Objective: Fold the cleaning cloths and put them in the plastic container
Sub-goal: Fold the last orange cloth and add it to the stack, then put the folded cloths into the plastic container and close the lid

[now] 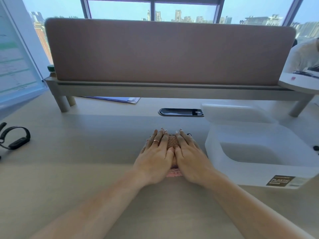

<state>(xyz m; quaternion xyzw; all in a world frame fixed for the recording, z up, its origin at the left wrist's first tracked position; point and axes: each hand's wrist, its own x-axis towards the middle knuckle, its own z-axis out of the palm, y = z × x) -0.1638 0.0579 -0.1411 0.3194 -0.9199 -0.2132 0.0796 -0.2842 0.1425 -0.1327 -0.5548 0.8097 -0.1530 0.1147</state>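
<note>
A small pink-brown textured cleaning cloth [173, 141] lies folded on the desk in the middle of the view. My left hand [156, 156] and my right hand [190, 157] rest flat on top of it, side by side, fingers stretched out and thumbs touching. Most of the cloth is hidden under my palms; only a strip between my fingers and a pink edge near my wrists show. The translucent white plastic container [255, 171] stands open just to the right of my right hand, and nothing shows inside it.
The container's lid [236, 112] lies behind it. A black smartwatch [16, 138] sits at the desk's left edge. A brown partition panel [169, 52] on a raised shelf runs across the back, with a black cable port [180, 112] and papers [119, 99] beneath it.
</note>
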